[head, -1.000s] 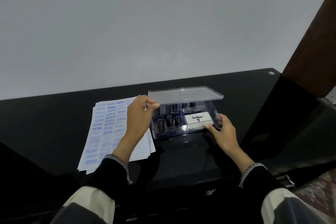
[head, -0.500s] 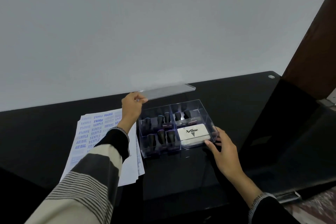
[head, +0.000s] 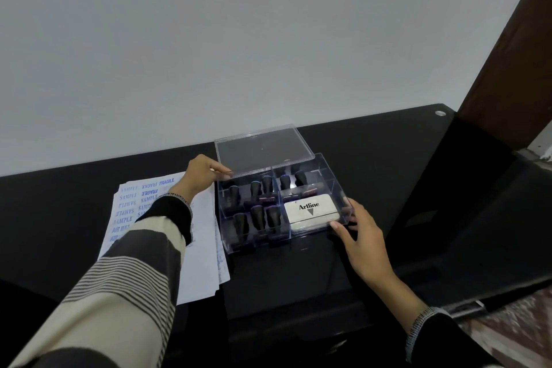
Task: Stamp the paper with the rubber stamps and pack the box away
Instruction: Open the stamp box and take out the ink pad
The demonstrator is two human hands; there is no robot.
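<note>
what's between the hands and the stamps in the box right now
Nothing visible over the front rows. The clear lid, pinched at its corner by the left hand, hangs over only the back edge of the clear box, so the rubber stamps are open from above. The right hand holds the box's near right corner.

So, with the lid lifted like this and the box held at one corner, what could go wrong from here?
1. The left hand pinches the clear lid only at one corner; it may slip or tilt and drop onto the stamps.
2. The right hand only touches the box at its near right corner, so the box could slide on the glossy black table.
3. The left sleeve lies over the stamped papers and could perhaps shift them or smear ink.
</note>
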